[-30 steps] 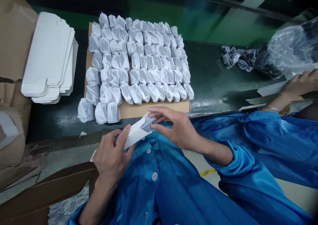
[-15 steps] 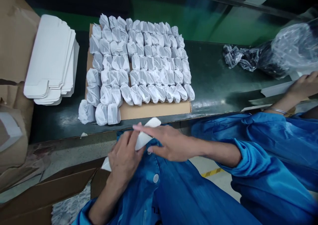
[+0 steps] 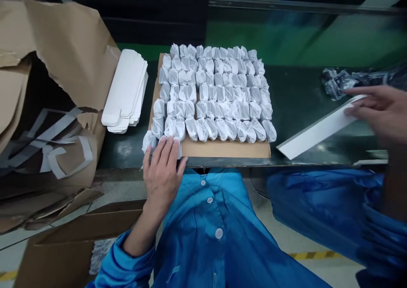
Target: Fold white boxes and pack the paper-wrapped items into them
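Observation:
My left hand (image 3: 162,171) lies flat, fingers together and stretched, on the white-wrapped parcels (image 3: 213,94) at the near left corner of the cardboard sheet (image 3: 222,149); it grips nothing that I can see. The parcels stand in several close rows on that sheet. My right hand (image 3: 380,110) reaches far right, somewhat blurred, with fingers stretched out and fingertips touching the far end of a long closed white box (image 3: 313,134) that lies on the dark green belt (image 3: 295,97).
A stack of flat white carton blanks (image 3: 125,91) lies left of the sheet. Torn brown cardboard boxes (image 3: 63,51) with white strips fill the left side. A crumpled clear plastic bag (image 3: 340,81) sits at the far right of the belt. An open carton (image 3: 70,245) stands below left.
Both hands were closing the white box in front of my chest. Now the box lies on the belt at the right under my right fingertips, and my left hand has moved onto the parcels.

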Demonstrator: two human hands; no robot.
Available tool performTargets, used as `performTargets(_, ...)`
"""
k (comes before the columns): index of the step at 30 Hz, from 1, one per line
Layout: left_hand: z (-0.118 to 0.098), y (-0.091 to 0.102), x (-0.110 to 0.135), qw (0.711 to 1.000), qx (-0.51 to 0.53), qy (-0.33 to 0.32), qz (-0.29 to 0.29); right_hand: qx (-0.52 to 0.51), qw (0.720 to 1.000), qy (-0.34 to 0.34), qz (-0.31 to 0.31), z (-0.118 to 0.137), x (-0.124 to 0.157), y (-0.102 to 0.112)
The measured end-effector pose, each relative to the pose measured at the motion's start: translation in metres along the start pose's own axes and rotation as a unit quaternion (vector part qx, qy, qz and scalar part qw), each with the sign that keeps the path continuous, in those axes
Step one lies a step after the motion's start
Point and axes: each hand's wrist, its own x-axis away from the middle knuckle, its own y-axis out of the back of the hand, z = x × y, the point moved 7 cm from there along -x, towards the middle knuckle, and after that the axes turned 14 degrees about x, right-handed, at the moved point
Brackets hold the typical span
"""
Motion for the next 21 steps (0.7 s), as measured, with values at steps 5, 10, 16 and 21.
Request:
performTargets(5, -0.001, -0.014, 0.013, 0.995, 0.028, -0.077, -0.054, -0.009, 0.991, 0.070, -0.117, 0.066, 0.045, 0.005)
performTargets(10, -0.008, -0.015, 0.026, 0.985, 0.076, -0.118, -0.097, -0.215, 0.845, 0.478, -0.110, 0.259, 0.184, 0.022)
performTargets(16, 0.017, 0.029, -0.005, 0.994, 0.047, -0.054, -0.083, -0.137, 0.786, 0.594, -0.105, 0.350, 0.200, -0.004)
performTargets(21, 0.067, 0.043, -0.071, 0.994, 0.064, 0.022, 0.085, -0.121, 0.810, 0.567, -0.084, 0.363, 0.173, -0.012)
